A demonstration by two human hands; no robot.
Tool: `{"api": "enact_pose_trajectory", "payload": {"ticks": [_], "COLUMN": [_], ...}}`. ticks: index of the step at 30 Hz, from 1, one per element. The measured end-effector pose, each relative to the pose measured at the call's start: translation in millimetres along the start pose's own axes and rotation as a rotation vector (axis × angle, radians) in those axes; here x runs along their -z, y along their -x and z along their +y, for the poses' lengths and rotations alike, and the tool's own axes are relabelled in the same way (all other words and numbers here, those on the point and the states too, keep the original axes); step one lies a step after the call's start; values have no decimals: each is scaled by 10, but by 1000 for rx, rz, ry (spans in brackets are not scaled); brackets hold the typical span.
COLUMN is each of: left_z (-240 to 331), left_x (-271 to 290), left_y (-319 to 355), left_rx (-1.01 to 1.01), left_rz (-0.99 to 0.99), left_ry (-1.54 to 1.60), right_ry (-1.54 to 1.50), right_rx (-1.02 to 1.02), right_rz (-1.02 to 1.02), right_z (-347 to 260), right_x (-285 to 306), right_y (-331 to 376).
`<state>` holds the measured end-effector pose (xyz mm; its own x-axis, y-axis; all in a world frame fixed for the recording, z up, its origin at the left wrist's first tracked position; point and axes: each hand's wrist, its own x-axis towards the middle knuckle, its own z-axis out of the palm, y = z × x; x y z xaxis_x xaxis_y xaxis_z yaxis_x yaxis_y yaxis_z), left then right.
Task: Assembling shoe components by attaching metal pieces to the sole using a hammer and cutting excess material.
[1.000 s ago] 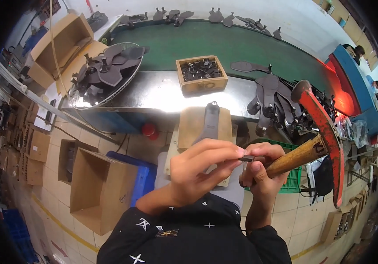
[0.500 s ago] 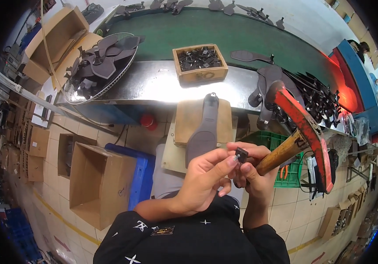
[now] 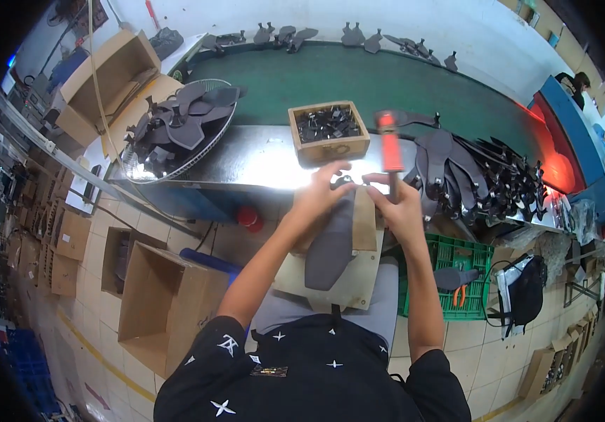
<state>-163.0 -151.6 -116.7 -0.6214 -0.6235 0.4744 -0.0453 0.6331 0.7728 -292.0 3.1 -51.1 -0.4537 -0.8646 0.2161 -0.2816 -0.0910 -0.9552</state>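
A flat dark grey piece (image 3: 330, 247) with a broad rounded end and a narrower far end lies over a wooden block (image 3: 365, 224) in front of me. At its far end, the finger and thumb of my left hand (image 3: 316, 195) close around a small dark part that is mostly hidden. My right hand (image 3: 402, 208) holds a red-headed hammer (image 3: 390, 144) with the head raised and blurred. Its finger and thumb reach toward the same far end, close to the left fingertips. Whether they touch the piece is unclear.
Beyond my hands, a wooden box (image 3: 328, 149) of small black parts stands on the metal table edge (image 3: 257, 158). A wire basket (image 3: 207, 151) of grey pieces is left; more pieces (image 3: 450, 165) pile right. Below are a cardboard box (image 3: 169, 302) and a green crate (image 3: 447, 309).
Both hands have moved forward from near my chest to the grey piece's far end. The hammer has swung from slanting rightward to upright. The grey piece's broad end now sits closer to me.
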Motion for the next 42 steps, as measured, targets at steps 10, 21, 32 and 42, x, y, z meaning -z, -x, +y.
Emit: {"api": "enact_pose_trajectory", "payload": {"ticks": [10, 21, 32, 42], "left_z": [42, 175, 211, 72], "left_x": [108, 175, 234, 263], "left_y": [282, 293, 299, 284], "left_rx": [121, 16, 57, 220], "left_rz": [-76, 8, -57, -177], "left_ry": [83, 81, 133, 229], "right_ry": [156, 336, 439, 185], "right_rx": [82, 286, 310, 120], "right_rz": [-166, -129, -123, 23], "right_z": [216, 198, 210, -242], "right_x": [-225, -283, -293, -333], "right_y": [-116, -78, -40, 488]}}
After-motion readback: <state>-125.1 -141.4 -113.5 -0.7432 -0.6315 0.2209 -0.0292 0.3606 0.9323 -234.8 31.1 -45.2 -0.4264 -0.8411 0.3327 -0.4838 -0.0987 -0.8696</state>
